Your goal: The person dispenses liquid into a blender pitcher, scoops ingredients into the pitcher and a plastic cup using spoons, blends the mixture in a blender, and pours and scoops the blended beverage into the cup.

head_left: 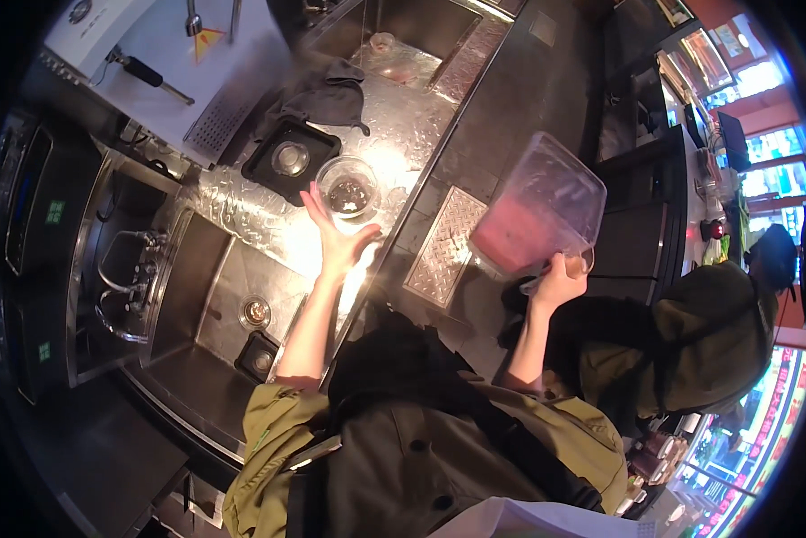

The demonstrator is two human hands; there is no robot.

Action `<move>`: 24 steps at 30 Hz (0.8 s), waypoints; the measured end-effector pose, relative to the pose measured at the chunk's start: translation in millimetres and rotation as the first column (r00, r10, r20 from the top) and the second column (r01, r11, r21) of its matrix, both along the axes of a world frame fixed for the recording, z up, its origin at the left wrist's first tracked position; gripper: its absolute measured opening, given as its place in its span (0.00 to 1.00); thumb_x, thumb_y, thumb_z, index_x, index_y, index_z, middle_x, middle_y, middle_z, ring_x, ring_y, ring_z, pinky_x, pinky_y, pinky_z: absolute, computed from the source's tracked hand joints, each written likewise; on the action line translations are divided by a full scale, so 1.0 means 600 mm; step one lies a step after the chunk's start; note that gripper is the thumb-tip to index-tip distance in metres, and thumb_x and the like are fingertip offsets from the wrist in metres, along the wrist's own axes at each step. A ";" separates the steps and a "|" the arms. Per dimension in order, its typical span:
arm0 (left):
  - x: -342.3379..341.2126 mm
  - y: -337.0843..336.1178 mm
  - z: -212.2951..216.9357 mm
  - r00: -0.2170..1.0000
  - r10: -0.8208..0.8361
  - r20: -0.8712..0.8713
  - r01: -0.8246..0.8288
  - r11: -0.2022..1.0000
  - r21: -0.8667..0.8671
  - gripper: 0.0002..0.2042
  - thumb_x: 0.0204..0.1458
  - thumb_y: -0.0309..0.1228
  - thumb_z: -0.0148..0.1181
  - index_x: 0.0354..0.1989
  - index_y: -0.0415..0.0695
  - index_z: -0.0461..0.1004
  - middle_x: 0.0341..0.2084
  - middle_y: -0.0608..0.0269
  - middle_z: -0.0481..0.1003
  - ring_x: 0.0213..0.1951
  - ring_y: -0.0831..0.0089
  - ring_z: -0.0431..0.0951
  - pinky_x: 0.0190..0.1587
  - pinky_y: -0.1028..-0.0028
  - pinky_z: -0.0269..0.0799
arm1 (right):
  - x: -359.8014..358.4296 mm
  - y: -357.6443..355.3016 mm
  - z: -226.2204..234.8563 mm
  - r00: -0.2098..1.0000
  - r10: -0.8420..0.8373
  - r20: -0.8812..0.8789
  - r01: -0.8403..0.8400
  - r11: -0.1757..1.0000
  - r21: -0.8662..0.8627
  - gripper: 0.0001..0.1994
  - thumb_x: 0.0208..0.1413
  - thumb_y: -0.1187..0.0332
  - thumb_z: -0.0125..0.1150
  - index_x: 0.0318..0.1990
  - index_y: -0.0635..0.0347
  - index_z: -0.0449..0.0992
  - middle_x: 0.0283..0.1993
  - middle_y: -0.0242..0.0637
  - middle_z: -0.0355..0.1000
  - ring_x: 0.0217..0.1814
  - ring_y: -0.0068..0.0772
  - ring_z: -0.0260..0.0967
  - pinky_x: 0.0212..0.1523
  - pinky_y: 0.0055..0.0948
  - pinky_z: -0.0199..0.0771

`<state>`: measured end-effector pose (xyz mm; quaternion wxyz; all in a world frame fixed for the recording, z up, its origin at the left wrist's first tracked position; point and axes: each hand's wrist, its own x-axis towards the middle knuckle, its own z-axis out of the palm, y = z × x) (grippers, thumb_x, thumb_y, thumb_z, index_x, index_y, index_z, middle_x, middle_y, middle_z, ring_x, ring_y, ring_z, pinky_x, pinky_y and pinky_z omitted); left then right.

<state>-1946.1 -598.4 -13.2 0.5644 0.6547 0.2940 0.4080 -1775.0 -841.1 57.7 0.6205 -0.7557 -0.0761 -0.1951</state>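
Pitcher [546,193] of clear plastic, boxy and tilted, hangs over the floor [488,108] to the right of the clear bowl [349,188], well apart from it. A pink tint shows in the pitcher's lower part; whether that is liquid is hard to tell. The person's right hand [560,280] is wrapped around its handle, grasping it firmly. The left hand [338,238] reaches the near side of the bowl with fingers and thumb spread wide; the fingers run up along the bowl's left side, and whether they touch it cannot be told. The bowl stands on the wet metal tabletop [412,117], a little dark matter showing inside it.

Just left of the bowl lies a black square tray [261,161] with a round clear piece in its middle. Beyond the bowl is a crumpled dark cloth [327,100], and farther beyond that a basin [450,36] with a small clear cup [382,43] in it. A white machine [233,81] stands beyond the bowl to the left. Nearer than the bowl and to its left is a sink [219,287] with a metal faucet [138,289] beside it. Far right of the bowl, another person in an olive jacket [690,341] is close to the right forearm.
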 end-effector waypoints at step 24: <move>-0.450 -0.018 -0.116 0.863 0.380 -0.331 -0.337 0.924 0.181 0.43 0.24 0.30 0.69 0.54 0.40 0.51 0.47 0.49 0.60 0.52 0.56 0.58 0.56 0.64 0.50 | -0.294 0.407 0.098 -0.138 0.980 -0.140 -0.318 -0.178 -0.931 0.10 0.31 0.67 0.58 0.19 0.59 0.63 0.11 0.39 0.63 0.14 0.42 0.64 0.17 0.35 0.65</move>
